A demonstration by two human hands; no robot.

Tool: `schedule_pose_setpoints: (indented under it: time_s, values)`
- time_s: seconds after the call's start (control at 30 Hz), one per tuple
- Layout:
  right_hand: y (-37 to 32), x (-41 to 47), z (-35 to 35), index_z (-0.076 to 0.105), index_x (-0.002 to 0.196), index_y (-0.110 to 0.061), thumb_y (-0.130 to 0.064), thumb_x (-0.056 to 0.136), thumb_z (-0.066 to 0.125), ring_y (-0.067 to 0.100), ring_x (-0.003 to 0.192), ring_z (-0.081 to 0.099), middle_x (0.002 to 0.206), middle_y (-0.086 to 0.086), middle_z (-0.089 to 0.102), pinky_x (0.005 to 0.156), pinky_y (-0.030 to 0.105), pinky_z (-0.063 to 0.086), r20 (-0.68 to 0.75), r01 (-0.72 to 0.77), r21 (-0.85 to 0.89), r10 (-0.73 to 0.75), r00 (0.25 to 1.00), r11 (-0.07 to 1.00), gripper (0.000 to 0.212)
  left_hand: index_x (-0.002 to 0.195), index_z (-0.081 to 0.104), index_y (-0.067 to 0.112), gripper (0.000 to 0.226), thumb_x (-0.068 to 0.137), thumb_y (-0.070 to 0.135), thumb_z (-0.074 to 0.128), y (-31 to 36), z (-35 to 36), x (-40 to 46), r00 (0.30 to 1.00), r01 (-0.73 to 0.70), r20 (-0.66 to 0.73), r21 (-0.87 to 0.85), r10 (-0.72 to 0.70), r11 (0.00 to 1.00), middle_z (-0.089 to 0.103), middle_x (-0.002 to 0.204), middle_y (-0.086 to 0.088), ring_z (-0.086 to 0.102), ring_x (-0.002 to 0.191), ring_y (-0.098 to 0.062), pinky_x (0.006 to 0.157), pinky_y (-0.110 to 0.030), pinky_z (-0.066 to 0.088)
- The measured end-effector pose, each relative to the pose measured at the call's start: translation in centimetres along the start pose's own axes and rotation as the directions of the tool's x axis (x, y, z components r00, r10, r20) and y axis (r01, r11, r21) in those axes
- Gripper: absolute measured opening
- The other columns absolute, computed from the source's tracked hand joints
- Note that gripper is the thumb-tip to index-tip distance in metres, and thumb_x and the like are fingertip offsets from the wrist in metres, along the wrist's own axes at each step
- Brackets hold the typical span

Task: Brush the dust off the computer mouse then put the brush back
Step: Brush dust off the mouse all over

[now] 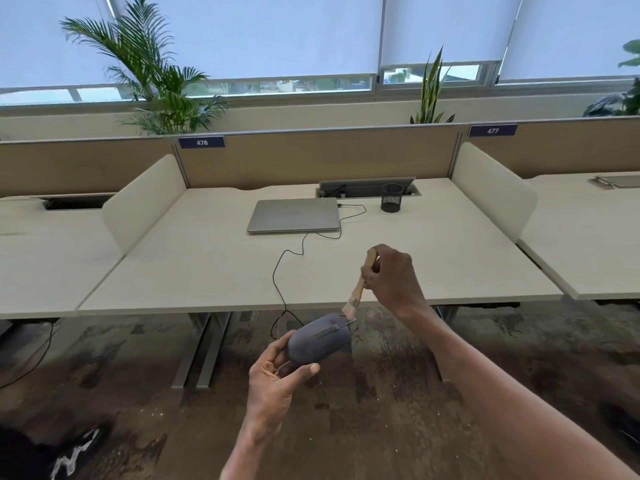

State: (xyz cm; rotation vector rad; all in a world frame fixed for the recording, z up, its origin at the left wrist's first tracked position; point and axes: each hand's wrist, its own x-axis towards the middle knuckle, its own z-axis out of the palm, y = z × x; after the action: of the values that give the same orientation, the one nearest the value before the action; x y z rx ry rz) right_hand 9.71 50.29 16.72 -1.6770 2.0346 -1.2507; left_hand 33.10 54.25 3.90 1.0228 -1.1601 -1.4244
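Item one, as I read it from the head view: computer mouse (pixel 320 339), dark grey, wired, held in the air in front of the surface's (pixel 214 271) near edge, above the floor (pixel 138 393), not resting on anything. My left hand (pixel 277 372) grips its rear end, fingers (pixel 277 344) curled round the far side and thumb pressed along the near side. Its black cable (pixel 287 268) rises over the near edge and runs across the surface toward the laptop. Item two: brush (pixel 358 289), wooden handle, pale bristles, tilted with the bristle end down and touching the front of the mouse. My right hand (pixel 391 275) holds the handle's upper part, fingers closed round it, the handle's tip showing above the knuckles. Item three: laptop (pixel 294 214), silver, lid closed, lying flat toward the far edge of the surface, near its middle. Item four: mesh pen cup (pixel 392 198), black, upright, to the right of the laptop and just beside the open cable tray (pixel 367 188) at the far edge; whether anything stands in it I cannot tell. Item five: curved side dividers at the left and right edges, with a back panel bearing the label 476 (pixel 202 142).
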Motion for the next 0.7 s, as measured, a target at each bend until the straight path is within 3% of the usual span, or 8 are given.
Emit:
schedule_pose_setpoints:
  time_s: [0.17,0.27,0.33,0.47,0.7]
  values:
    - [-0.4,-0.7,-0.4,0.066,0.103,0.000,0.001,0.090,0.068,0.022,0.072,0.075,0.086,0.014,0.071,0.061,0.028,0.064,0.038,-0.006,0.163,0.000,0.999,0.987,0.013,0.124,0.064,0.018,0.076,0.055,0.003,0.092,0.0,0.0,0.6,1.000,0.009,-0.007,-0.011,-0.009,1.000,0.075,0.118,-0.009,0.074,0.108,-0.020,0.084,-0.025,0.061]
    - [0.3,-1.4,-0.1,0.066,0.104,-0.003,-0.002,0.090,0.068,0.024,0.073,0.074,0.084,0.011,0.071,0.064,0.037,0.064,-0.001,0.036,0.079,-0.036,0.999,0.996,0.014,0.125,0.064,0.019,0.084,0.050,0.013,0.101,0.0,-0.2,0.8,1.000,0.020,-0.013,-0.006,-0.020,1.000,0.076,0.117,-0.007,0.073,0.109,-0.021,0.085,-0.026,0.061]
    - [0.6,-1.6,-0.2,0.066,0.106,-0.004,-0.005,0.091,0.068,0.021,0.071,0.073,0.083,0.009,0.072,0.065,0.038,0.063,-0.054,0.055,0.047,-0.052,0.997,0.997,0.015,0.123,0.064,0.020,0.078,0.054,0.007,0.097,0.0,-0.3,0.8,0.999,0.022,-0.030,-0.003,-0.022,1.000,0.076,0.117,-0.008,0.074,0.108,-0.021,0.083,-0.024,0.061]
    - [-0.3,-2.5,-0.5,0.065,0.110,-0.005,-0.006,0.092,0.069,0.017,0.072,0.076,0.085,0.008,0.074,0.065,0.034,0.065,-0.103,0.073,0.191,-0.054,0.993,0.979,0.019,0.123,0.064,0.020,0.072,0.058,0.000,0.087,-0.1,-0.3,1.1,0.999,0.020,-0.036,-0.003,-0.020,1.000,0.074,0.119,-0.008,0.074,0.107,-0.018,0.080,-0.022,0.060]
    - [-0.3,-4.5,-0.3,0.065,0.116,-0.010,-0.012,0.093,0.069,0.015,0.070,0.075,0.084,0.007,0.075,0.062,0.034,0.063,-0.015,0.098,0.115,-0.097,0.995,0.988,0.023,0.127,0.063,0.017,0.075,0.057,0.002,0.088,-0.1,0.0,1.6,0.999,0.018,-0.043,-0.006,-0.018,1.000,0.076,0.117,-0.006,0.072,0.111,-0.020,0.083,-0.023,0.060]
